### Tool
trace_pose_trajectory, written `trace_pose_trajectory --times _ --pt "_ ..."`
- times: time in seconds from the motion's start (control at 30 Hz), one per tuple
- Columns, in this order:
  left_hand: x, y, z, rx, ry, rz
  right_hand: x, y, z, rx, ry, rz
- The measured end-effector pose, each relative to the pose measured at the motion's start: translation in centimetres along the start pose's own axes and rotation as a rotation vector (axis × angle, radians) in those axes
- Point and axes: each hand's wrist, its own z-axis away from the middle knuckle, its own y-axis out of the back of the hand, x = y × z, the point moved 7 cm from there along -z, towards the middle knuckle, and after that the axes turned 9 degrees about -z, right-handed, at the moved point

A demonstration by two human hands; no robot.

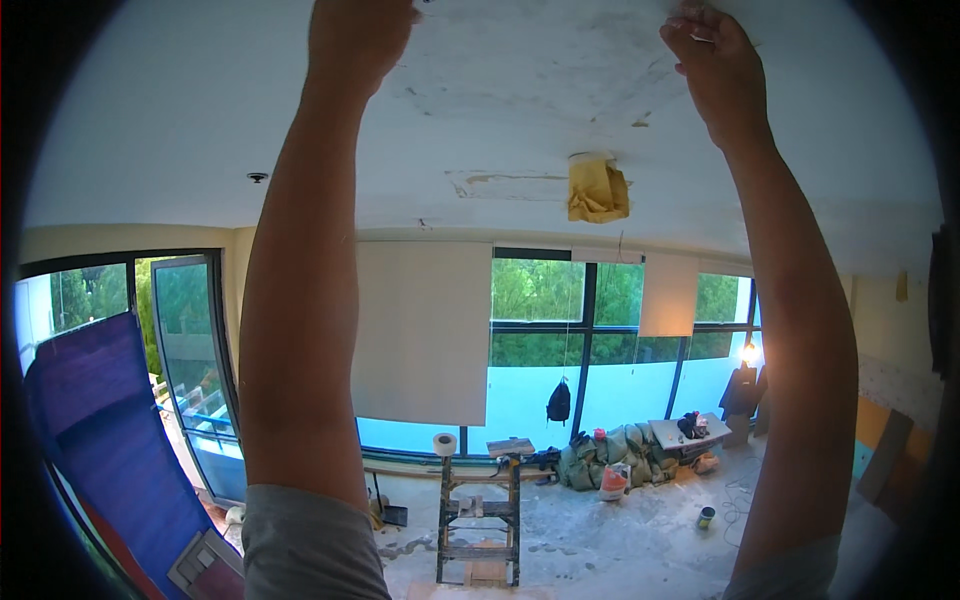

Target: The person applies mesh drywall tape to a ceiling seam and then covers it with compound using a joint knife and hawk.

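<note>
Ceiling (500, 90) Above 2 Raised Hands

Stained and patchy, the ceiling spans the scene overhead. At near left, the person's left hand (360, 45) is partly cut off by the view; its grip cannot be told. At near right, the right hand (722, 75) has bent fingers; whether they hold anything is unclear. Farther off, crumpled yellow paper (598, 192) hangs from the ceiling between the 2 forearms. Below stands 1 stepladder (479, 552), with green sacks (600, 462) far right of it.

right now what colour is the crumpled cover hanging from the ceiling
Yellowish brown; the crumpled cover shows best in the head view.
</note>
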Motion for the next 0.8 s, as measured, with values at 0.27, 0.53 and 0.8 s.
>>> trace_pose_trajectory --times 0.27,0.53,0.8 --pt "-0.5 4.8 -0.8 0.265 0.038 -0.058 0.9 2.8 -1.4 0.041 -0.034 -0.011" --pt "0.8 5.6 -0.4 0.355 -0.007 -0.175 2.9 7.1 -5.2 0.122 0.053 0.036" --pt "-4.9 10.2 -2.1 0.441 0.035 0.127 4.3 11.0 -8.2 0.043 0.134 -0.068"
